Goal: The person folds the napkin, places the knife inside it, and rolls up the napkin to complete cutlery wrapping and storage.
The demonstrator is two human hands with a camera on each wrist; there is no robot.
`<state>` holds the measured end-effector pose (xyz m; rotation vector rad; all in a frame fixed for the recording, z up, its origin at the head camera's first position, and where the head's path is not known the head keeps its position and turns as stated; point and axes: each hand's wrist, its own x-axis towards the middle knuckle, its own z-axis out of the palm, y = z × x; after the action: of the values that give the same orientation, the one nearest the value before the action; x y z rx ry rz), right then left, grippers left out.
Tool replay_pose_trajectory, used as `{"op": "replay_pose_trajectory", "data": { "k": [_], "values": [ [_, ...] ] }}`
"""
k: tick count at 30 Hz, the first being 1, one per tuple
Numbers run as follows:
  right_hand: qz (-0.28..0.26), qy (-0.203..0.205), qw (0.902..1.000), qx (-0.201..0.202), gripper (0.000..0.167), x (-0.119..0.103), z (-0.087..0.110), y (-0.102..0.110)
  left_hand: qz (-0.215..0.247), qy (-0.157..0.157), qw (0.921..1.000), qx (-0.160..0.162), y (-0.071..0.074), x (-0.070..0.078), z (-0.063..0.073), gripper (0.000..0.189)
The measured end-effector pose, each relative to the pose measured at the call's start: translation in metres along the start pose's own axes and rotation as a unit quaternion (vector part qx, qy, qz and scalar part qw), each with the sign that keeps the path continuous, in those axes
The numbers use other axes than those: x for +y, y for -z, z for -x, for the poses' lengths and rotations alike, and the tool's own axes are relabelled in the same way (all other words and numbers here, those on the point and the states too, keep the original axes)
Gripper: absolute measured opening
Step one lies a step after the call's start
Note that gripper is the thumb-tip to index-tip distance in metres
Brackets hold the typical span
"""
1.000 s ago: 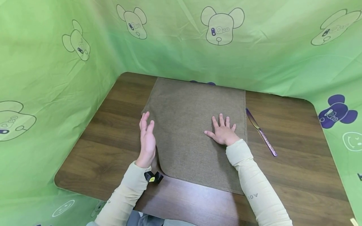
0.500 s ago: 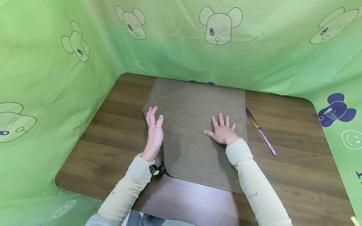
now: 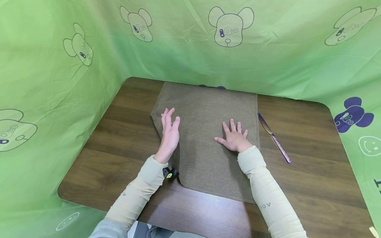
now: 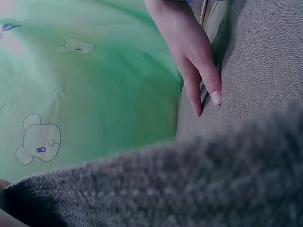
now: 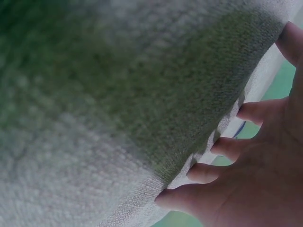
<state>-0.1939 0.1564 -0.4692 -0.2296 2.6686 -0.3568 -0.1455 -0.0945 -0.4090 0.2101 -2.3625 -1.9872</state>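
A grey-brown cloth (image 3: 205, 105) is spread over the middle of the table. My left hand (image 3: 170, 137) stands on edge at the cloth's left side, thumb up and fingers straight, against the cloth's raised left edge. How far the fingers reach under it is hidden. Seen from the left wrist, the raised cloth (image 4: 189, 184) crosses close and blurred. My right hand (image 3: 236, 138) rests palm down on the cloth's right part with fingers spread; its fingertips touch the fabric in the right wrist view.
A table knife (image 3: 274, 138) with a purple patterned handle lies right of the cloth on the wooden table (image 3: 113, 158). Green printed fabric walls (image 3: 178, 49) rise around the back and sides. A small black camera (image 3: 170, 173) sits on the left wrist.
My left hand has moved to the right and slightly away from me, and the cloth's near left edge has shifted right with it. My right hand and the knife have stayed in place.
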Motion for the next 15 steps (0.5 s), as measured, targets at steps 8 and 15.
{"op": "replay_pose_trajectory", "data": {
  "k": [8, 15],
  "values": [
    [-0.006, 0.002, 1.0, 0.005, 0.085, 0.001, -0.001, 0.001, -0.046, -0.002, 0.9988, -0.015, -0.011, 0.009, -0.007, 0.052],
    [0.0, 0.005, 0.9999, 0.016, 0.085, 0.002, -0.001, -0.001, -0.081, -0.025, 0.996, -0.027, -0.021, 0.016, -0.014, 0.053]
  ]
}}
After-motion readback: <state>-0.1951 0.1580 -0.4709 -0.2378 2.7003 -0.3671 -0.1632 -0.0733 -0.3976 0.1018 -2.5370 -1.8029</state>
